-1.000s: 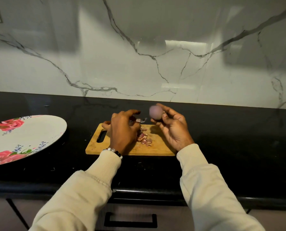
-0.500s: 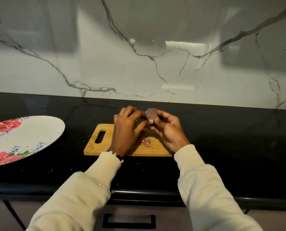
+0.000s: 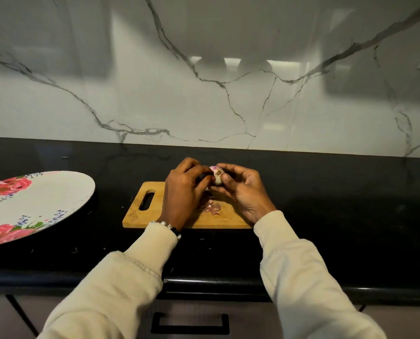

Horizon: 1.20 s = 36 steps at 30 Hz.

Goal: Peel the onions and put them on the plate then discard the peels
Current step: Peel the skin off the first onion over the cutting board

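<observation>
A small pale pink onion point(image 3: 216, 174) is held just above the far edge of the wooden cutting board point(image 3: 140, 216). My right hand point(image 3: 243, 192) grips it with thumb and curled fingers. My left hand point(image 3: 184, 192) meets it from the left, fingertips pinching at the onion's side; whether it also holds a tool is hidden. A small heap of pink peels point(image 3: 212, 207) lies on the board under the hands. A large white plate with red roses point(image 3: 57, 196) sits on the counter at the left, with no onion on its visible part.
The black counter point(image 3: 338, 216) runs along a white marbled wall point(image 3: 228, 94). The counter's front edge lies close below my forearms, with a drawer handle point(image 3: 190, 324) beneath it.
The right hand lowered the onion and turned it so its root end faces up. The left hand closed in from the left and now pinches at it.
</observation>
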{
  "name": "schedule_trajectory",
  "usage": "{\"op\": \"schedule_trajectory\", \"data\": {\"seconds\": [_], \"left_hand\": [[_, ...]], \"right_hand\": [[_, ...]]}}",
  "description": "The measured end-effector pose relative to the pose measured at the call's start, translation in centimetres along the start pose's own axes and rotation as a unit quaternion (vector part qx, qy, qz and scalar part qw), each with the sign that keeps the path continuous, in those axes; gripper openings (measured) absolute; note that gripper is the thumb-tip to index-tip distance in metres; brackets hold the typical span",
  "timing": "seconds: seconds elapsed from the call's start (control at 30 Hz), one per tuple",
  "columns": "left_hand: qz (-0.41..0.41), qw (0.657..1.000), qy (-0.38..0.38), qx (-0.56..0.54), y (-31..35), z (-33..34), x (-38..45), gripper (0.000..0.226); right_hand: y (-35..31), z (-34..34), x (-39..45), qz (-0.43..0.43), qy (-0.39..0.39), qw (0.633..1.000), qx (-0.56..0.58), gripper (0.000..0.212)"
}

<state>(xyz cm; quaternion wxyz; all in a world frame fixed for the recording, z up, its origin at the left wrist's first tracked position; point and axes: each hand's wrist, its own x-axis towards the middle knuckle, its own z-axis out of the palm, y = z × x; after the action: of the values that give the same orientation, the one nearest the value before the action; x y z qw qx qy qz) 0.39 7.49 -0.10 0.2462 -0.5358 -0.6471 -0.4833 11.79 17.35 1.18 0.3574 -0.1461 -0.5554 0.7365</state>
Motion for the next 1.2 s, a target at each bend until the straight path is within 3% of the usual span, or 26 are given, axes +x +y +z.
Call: {"op": "schedule_trajectory", "data": {"seconds": [0.3, 0.43, 0.87, 1.2], "left_hand": [[-0.026, 0.996, -0.060, -0.053, 0.44, -0.10, 0.12, 0.011], [-0.040, 0.996, -0.079, -0.019, 0.11, 0.25, 0.23, 0.017], [-0.010, 1.000, -0.013, 0.014, -0.32, 0.18, 0.21, 0.014], [0.008, 0.998, -0.032, 0.052, -0.04, -0.26, 0.12, 0.017]], "right_hand": [[0.12, 0.06, 0.05, 0.002, 0.005, 1.000, -0.027, 0.023], [0.09, 0.14, 0.07, 0.003, 0.005, 1.000, -0.016, 0.023], [-0.23, 0.14, -0.03, 0.004, 0.015, 1.000, 0.023, 0.021], [0.04, -0.02, 0.11, 0.002, 0.007, 1.000, -0.017, 0.022]]}}
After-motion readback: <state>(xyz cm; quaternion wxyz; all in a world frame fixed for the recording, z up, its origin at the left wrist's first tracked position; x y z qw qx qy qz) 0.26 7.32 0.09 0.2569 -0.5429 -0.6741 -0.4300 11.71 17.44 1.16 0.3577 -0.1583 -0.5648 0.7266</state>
